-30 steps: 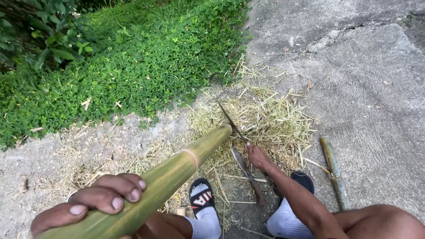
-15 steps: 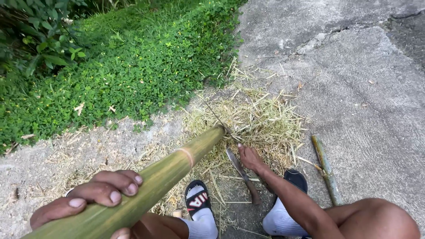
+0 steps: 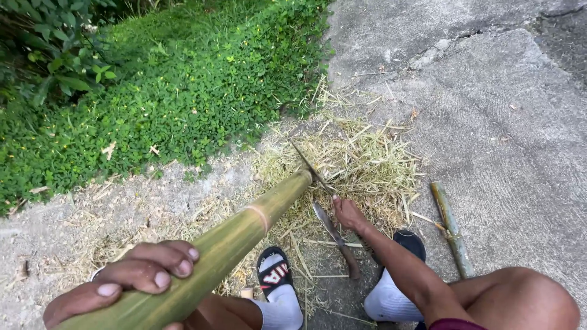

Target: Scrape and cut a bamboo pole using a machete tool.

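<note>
Green-yellow bamboo pole (image 3: pixel 244 235), long and thick, running from the lower left corner up to the middle of the view, its far end resting on a heap of dry shavings (image 3: pixel 361 165). Left hand (image 3: pixel 125 281) over the near part of the pole, fingers (image 3: pixel 162 266) curled across its top and grasping it, fingertips pointing to the right. Right hand (image 3: pixel 348 214) far ahead, close to the far end of the pole, fingers closed on a thin strip (image 3: pixel 309 162) that goes up from the pole tip; exactly how tight, cannot tell. Long knife (image 3: pixel 335 235) lying on the ground just below the right hand, blade toward the pole. Short bamboo piece (image 3: pixel 451 229) lying well to the right of that hand on the grey concrete (image 3: pixel 489 122). Two feet in white socks and dark slippers (image 3: pixel 274 272) below the pole, between both hands. Green plants (image 3: pixel 171 91) beyond the fingers, at upper left.
</note>
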